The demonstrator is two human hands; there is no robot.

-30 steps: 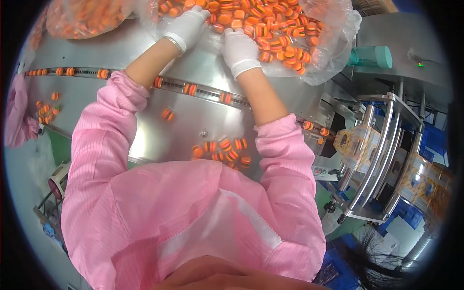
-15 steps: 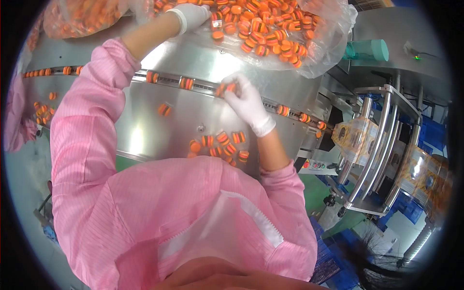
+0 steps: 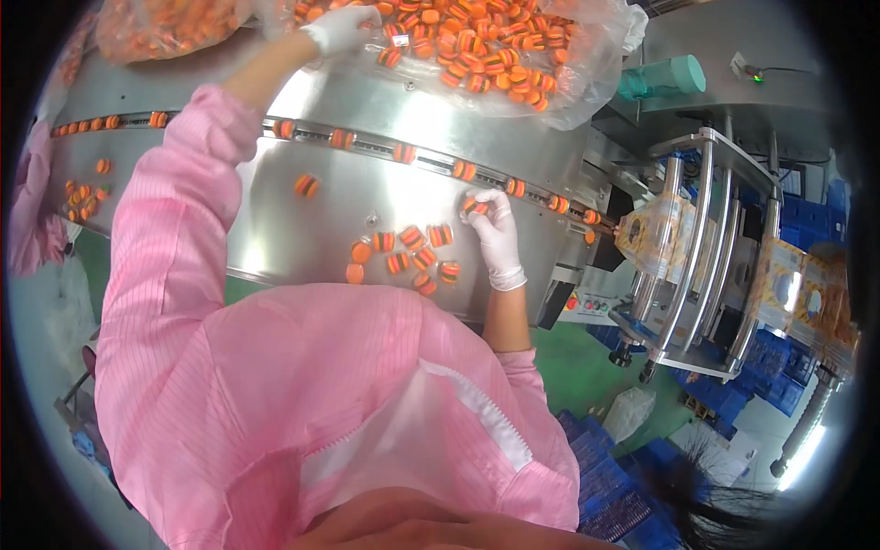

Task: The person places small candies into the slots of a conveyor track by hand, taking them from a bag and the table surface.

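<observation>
My right hand (image 3: 496,229), in a white glove, is over the steel table below the conveyor channel. Its fingers pinch an orange, layered, burger-shaped candy (image 3: 474,207). To its left lies a loose group of several similar candies (image 3: 412,236), with a single candy (image 3: 306,186) farther left. My left hand (image 3: 344,30), also gloved, reaches to the left edge of a clear plastic bag (image 3: 587,78) heaped with candies (image 3: 486,41). Its fingers stretch toward the heap, and I see nothing held in them.
A narrow conveyor channel (image 3: 371,147) carries spaced candies across the steel table (image 3: 275,220). On the right stands a packing machine with metal rollers (image 3: 706,247) and printed film (image 3: 655,234). A teal cup (image 3: 674,76) lies near the bag. Another full bag (image 3: 165,32) sits upper left.
My right hand has moved from the conveyor channel down and to the right, holding a candy. Candies now sit in the channel where it was. My left hand stays by the bag.
</observation>
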